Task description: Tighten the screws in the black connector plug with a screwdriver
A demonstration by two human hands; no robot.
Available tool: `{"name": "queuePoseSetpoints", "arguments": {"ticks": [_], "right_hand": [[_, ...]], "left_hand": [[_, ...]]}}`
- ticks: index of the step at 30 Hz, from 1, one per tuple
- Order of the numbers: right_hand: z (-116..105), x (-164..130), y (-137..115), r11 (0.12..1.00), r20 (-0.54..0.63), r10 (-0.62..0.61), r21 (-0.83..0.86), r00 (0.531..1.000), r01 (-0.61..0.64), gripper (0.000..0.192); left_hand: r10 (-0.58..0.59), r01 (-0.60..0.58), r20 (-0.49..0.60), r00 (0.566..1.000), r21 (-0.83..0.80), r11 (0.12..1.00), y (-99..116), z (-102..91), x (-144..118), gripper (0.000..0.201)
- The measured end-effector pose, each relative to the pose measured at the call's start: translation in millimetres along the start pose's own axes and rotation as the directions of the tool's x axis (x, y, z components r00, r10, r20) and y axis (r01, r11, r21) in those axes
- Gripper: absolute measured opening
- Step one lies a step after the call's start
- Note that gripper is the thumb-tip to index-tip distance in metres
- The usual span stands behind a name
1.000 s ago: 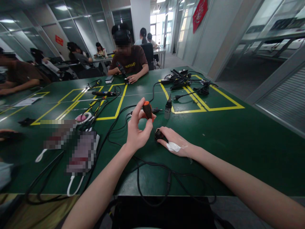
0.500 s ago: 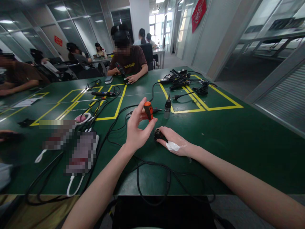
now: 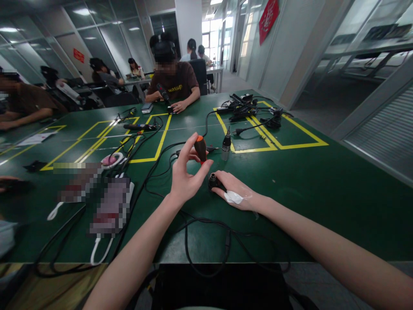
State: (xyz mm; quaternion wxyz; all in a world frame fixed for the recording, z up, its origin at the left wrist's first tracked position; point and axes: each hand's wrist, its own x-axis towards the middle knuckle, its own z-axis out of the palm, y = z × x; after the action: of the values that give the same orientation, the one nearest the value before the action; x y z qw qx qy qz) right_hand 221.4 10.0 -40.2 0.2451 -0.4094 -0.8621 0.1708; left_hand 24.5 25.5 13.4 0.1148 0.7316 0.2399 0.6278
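The left hand (image 3: 185, 183) pinches an orange-and-black screwdriver (image 3: 200, 148) between its fingers, tip hard to make out. Just right of them, the right hand's (image 3: 234, 187) fingers grip a black part (image 3: 212, 182) at the counter (image 3: 306, 181); a loose hold could let the screwdriver slip into them.

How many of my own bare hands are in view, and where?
2: your left hand holding an orange-and-black handle; your right hand, lower and further right, gripping a round black part with a metal collar.

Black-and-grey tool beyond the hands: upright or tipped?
Upright: the black-and-grey tool stands grey end down on the green table, black section above, thin tip pointing up.
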Motion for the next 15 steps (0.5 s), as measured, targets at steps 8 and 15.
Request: {"name": "queuePoseSetpoints", "arguments": {"ticks": [8,15], "right_hand": [[1.5,-0.1,2.2,1.000,-0.012,-0.013,-0.002,1.000,0.013,0.029],[2.0,0.2,2.0,1.000,-0.006,-0.011,-0.015,1.000,0.011,0.027]], "left_hand": [[-0.096,0.096,0.021,0.995,-0.043,0.994,-1.4,-0.1,-1.1,0.070],[-0.067,0.068,0.026,0.997,-0.036,0.997,-1.3,0.0,-1.7,0.068]]}}
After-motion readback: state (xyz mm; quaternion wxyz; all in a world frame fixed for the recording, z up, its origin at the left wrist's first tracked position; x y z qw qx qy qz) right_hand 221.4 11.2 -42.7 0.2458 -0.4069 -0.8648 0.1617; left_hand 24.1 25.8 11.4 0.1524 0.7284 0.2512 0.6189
